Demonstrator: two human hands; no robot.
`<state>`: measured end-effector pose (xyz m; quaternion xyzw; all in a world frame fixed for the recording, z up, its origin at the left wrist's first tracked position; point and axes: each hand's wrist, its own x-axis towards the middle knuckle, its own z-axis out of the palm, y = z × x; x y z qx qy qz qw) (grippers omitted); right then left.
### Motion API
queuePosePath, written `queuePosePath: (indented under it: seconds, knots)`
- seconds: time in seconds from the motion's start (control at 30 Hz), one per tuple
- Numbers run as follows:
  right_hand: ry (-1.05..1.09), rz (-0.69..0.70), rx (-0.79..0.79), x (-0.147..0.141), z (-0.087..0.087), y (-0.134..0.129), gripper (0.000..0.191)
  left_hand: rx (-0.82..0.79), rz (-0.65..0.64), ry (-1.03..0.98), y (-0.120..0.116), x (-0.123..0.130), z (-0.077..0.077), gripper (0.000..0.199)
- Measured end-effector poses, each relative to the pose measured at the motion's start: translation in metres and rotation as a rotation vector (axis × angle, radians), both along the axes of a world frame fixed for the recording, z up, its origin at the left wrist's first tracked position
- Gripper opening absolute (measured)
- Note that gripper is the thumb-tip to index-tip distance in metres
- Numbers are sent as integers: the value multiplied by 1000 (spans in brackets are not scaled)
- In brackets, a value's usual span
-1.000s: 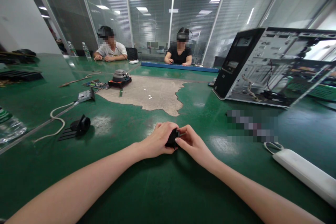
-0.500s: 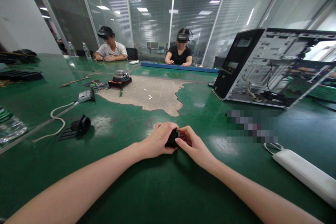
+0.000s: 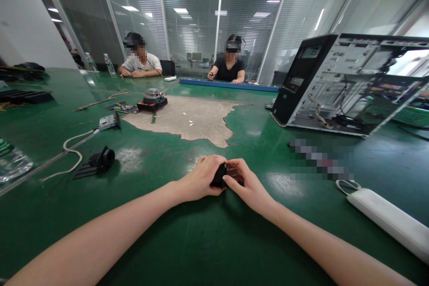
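In the middle of the head view, my left hand (image 3: 203,178) is wrapped round a small black block-shaped part (image 3: 219,176). Its exact kind cannot be made out. My right hand (image 3: 246,183) meets the part from the right, its thumb at the near edge and its bent fingers behind. Much of the part is hidden by both hands. To the left, a black plastic piece with a round opening and flat slats (image 3: 100,160) lies on the green table (image 3: 161,241).
An opened computer case (image 3: 301,85) stands at the right, above a white power strip (image 3: 385,219). A cooler (image 3: 152,98) rests on a torn brown sheet (image 3: 201,120). At left are a metal bracket (image 3: 109,121), a cable and a bottle (image 3: 13,161). Two people sit opposite.
My right fingers have shifted slightly at the part's right side, and the grey bit seen between them no longer shows. Across the table, one person has raised a hand holding something small.
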<state>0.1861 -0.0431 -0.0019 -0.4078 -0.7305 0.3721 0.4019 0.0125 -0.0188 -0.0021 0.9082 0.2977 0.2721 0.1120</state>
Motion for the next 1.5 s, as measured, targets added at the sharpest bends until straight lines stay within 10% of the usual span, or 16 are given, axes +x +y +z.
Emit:
queuePosePath:
  seconds: [0.33, 0.6, 0.83, 1.13, 1.5]
  knots:
    - [-47, -38, 248, 2, 4, -3, 6, -10, 0, 3, 0, 1, 2, 58]
    - [-16, 33, 7, 2, 0, -1, 17, -19, 13, -1, -1, 0, 1, 59]
    - [-30, -37, 217, 3, 1, -1, 10, -4, 8, -15, 0, 1, -1, 59]
    - [-20, 63, 10, 2, 0, -1, 17, -23, 5, 1, 0, 0, 2, 60]
    - [7, -146, 187, 8, 2, 1, 20, -18, 23, -17, 1, 1, -1, 61]
